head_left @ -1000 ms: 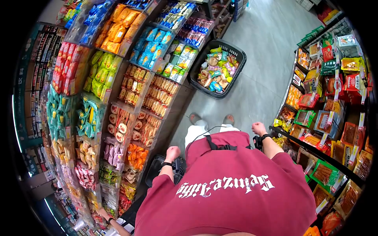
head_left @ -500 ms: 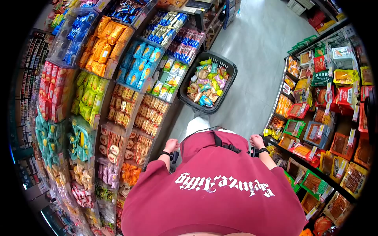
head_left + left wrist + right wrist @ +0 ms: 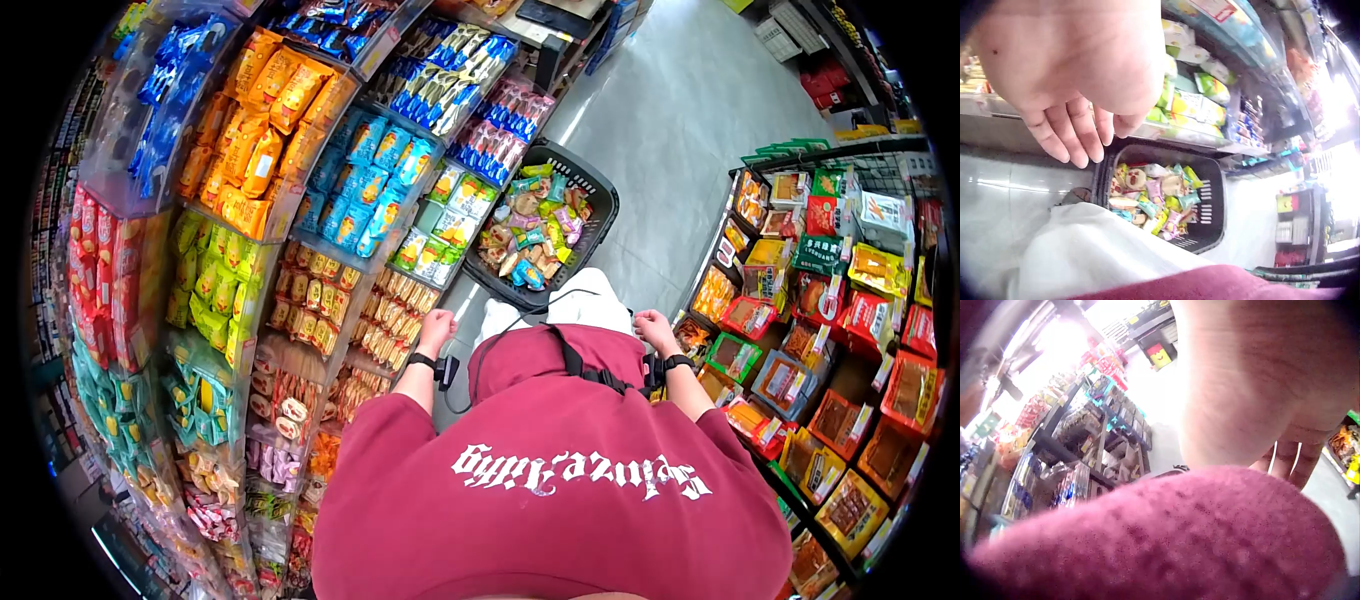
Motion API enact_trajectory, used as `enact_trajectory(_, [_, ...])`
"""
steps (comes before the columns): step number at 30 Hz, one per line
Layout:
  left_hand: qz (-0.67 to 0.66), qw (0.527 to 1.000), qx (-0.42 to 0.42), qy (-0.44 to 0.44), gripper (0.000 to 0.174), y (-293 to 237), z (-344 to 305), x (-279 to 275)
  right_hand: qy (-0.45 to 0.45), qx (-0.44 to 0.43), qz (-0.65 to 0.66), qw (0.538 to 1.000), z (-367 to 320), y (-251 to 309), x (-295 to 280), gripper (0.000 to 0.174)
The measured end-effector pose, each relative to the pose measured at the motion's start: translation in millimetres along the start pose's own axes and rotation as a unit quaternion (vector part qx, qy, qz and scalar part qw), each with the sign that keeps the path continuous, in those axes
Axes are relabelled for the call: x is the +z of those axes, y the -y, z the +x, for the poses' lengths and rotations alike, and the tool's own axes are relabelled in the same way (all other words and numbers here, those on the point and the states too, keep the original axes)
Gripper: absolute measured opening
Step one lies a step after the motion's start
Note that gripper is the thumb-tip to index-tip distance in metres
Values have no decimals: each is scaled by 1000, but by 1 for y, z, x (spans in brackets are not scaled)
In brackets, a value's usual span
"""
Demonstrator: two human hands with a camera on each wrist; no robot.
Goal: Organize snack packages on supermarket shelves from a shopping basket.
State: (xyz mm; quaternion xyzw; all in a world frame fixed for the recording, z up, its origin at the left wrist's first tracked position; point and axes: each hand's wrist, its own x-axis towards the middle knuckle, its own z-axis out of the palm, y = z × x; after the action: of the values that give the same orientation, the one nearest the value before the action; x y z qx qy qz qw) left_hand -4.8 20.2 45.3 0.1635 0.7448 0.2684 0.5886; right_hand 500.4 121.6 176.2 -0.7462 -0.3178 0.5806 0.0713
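Observation:
My left hand (image 3: 437, 332) hangs at my side with nothing in it; its fingers droop loosely in the left wrist view. On the other side my right hand (image 3: 655, 332) is also bare, fingers loosely bent and partly hidden behind the maroon shirt in the right wrist view. A black shopping basket (image 3: 604, 205) stands on the floor just in front of my legs, against the snack shelf. Inside it lies a heap of small packaged snacks (image 3: 1154, 194). Neither hand touches the basket; the left hand overlaps its near corner in the left wrist view.
Tiered clear bins of wrapped snacks rise along the left, with orange packets (image 3: 262, 150) and blue packets (image 3: 365, 185). A rack of packaged foods (image 3: 830, 395) lines the right side. Between them the grey floor (image 3: 670, 130) runs ahead.
My body has stepped forward, so the basket now sits close against my legs and my feet are out of sight. Both hands stay empty at my sides.

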Motion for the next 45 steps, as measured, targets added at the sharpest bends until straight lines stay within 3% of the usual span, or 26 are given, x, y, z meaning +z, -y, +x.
enact_trajectory(4, [-2, 994, -96, -48, 21, 59, 2, -12, 58, -5, -84, 995, 46, 28, -7, 25])
enact_trajectory(6, [-48, 985, -163, -32, 18, 83, -3, -11, 73, 3, -103, 992, 78, 39, -10, 26])
enact_trajectory(8, [-95, 971, -215, -39, 15, 90, -19, 11, 99, -32, -208, 973, 117, 48, -12, 24])
enact_trajectory(13, [-50, 963, -264, -6, 21, 78, -37, 101, 124, -82, -320, 936, 235, 91, 11, 28])
enact_trajectory(14, [0, 966, -256, 33, 24, 78, -31, 115, 136, -91, -320, 933, 272, 92, 21, 32])
enact_trajectory(16, [93, 982, -164, 24, 30, 103, -22, 150, 132, -123, -329, 927, 316, 124, 41, 32])
enact_trajectory(20, [198, 951, -235, 34, 48, 73, -17, 198, 104, -165, -384, 903, 435, 152, 94, 41])
enact_trajectory(21, [197, 947, -247, 46, 49, 81, -15, 202, 78, -161, -352, 919, 452, 162, 108, 46])
enact_trajectory(24, [200, 933, -292, 71, 48, 89, -10, 209, 16, -182, -279, 943, 529, 155, 143, 69])
enact_trajectory(26, [173, 939, -285, 82, 48, 97, -14, 214, -35, -108, -260, 959, 556, 158, 161, 84])
enact_trajectory(27, [178, 942, -275, 75, 49, 100, -14, 215, -66, -112, -261, 957, 567, 157, 168, 93])
enact_trajectory(31, [220, 931, -284, 72, 41, 89, 2, 220, -102, -64, -299, 947, 596, 160, 175, 81])
enact_trajectory(32, [215, 942, -245, 79, 36, 91, 13, 218, -75, -41, -303, 949, 603, 158, 175, 78])
enact_trajectory(34, [215, 962, -148, 78, 23, 106, 44, 218, -102, -92, -366, 921, 606, 140, 177, 75])
enact_trajectory(37, [189, 978, -52, 71, 16, 103, 137, 226, 11, -119, -279, 953, 573, 148, 154, 64])
enact_trajectory(39, [150, 986, 22, 73, 16, 40, 210, 246, 33, -176, -253, 951, 567, 128, 147, 63])
enact_trajectory(40, [211, 977, 9, 39, 19, -31, 234, 263, 39, -199, -259, 944, 567, 119, 144, 63])
enact_trajectory(41, [278, 960, 12, 9, 20, -52, 262, 274, 36, -232, -243, 941, 564, 112, 141, 65])
enact_trajectory(44, [374, 910, 180, 2, 26, -127, 337, 301, 21, -285, -219, 933, 552, 92, 130, 64])
enact_trajectory(45, [381, 891, 241, -57, 31, -143, 358, 312, 23, -311, -231, 922, 554, 89, 126, 63])
